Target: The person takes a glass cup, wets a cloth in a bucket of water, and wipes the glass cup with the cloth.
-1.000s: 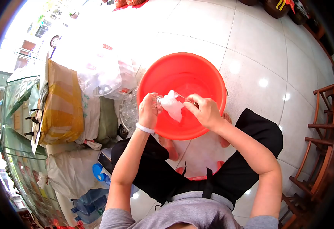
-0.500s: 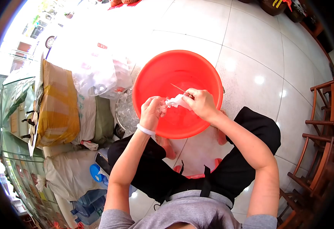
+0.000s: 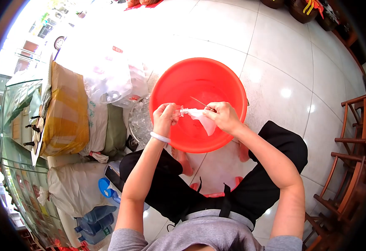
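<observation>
Above a red plastic tub (image 3: 199, 67), my left hand (image 3: 163, 122) is closed round a small clear object (image 3: 179, 111) that looks like glass, with a narrow end facing right. A white cloth or tissue (image 3: 204, 121) runs from that narrow end to my right hand (image 3: 225, 118) and hangs down over the tub. My right fingers pinch the cloth together with a thin brown stick (image 3: 198, 101), which points up and left. Just left of the tub stands a round basin of clear glass-like pieces (image 3: 139, 119); their exact kind is hard to make out.
Clear plastic bags (image 3: 112, 81), a taped cardboard box (image 3: 68, 111) and white sacks (image 3: 76, 188) crowd the left side. Blue water jugs (image 3: 94, 224) lie at lower left. Wooden chairs (image 3: 354, 125) line the right, and dark jars (image 3: 302, 9) stand at upper right.
The white cloth, bunched between my hands before, now stretches out and hangs lower. My hands are slightly farther apart. The whole view has shifted a little.
</observation>
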`<action>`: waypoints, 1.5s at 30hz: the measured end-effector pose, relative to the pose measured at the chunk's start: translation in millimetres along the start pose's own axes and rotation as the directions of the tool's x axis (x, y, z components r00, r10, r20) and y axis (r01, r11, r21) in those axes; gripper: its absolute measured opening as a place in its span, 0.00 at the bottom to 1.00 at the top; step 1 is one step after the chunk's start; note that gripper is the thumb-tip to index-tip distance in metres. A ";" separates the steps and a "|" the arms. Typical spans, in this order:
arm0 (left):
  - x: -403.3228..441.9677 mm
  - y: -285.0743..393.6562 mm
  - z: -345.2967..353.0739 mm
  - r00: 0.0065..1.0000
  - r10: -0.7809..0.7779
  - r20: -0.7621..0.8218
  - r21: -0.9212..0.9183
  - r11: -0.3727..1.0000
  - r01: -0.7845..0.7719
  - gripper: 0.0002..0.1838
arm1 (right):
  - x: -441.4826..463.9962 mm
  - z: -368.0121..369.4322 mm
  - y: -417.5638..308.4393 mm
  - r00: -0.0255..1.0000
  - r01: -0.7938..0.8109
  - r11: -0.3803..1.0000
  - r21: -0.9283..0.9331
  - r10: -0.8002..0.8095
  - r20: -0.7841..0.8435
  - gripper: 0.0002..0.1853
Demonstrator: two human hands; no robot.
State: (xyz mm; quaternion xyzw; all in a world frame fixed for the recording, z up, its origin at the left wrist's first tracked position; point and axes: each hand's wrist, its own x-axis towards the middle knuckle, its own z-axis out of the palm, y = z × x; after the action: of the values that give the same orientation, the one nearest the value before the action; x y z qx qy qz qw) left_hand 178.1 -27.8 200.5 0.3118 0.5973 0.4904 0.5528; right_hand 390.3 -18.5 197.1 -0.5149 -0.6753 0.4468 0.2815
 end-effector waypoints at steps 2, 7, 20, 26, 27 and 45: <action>7.9 -1.1 -11.1 0.999 -0.040 -0.019 0.001 0.999 0.040 0.10 | 3.3 0.4 12.3 1.000 -0.002 0.994 0.112 0.004 -0.016 0.11; 19.8 2.3 -43.8 0.995 -0.004 0.103 -0.203 0.979 0.025 0.12 | 6.7 -23.9 11.3 0.972 -0.233 0.784 0.575 0.212 0.105 0.07; -7.8 7.1 8.2 0.844 -0.211 0.492 -0.044 0.963 0.267 0.16 | 8.6 -22.6 -2.1 0.878 -0.477 0.526 0.704 0.257 0.404 0.05; -5.6 18.2 -4.4 0.869 -0.158 0.469 -0.150 0.955 0.255 0.15 | 15.8 1.8 36.3 0.996 -0.030 0.990 0.137 0.042 -0.079 0.12; -7.5 20.9 -4.1 0.874 -0.152 0.462 -0.137 0.961 0.239 0.16 | 12.2 2.8 33.3 0.996 -0.031 0.990 0.138 0.043 -0.079 0.12; -15.4 38.1 -1.9 0.907 -0.170 0.384 -0.059 0.976 0.209 0.16 | -8.1 18.5 0.0 0.948 0.240 0.894 -0.378 -0.300 -0.109 0.16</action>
State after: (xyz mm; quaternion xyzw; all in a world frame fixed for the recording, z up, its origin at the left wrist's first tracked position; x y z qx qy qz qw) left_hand 172.8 -30.0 241.1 0.3129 0.4824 0.3943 0.7169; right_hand 377.3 -31.9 189.5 -0.4935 -0.7851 0.2281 0.2968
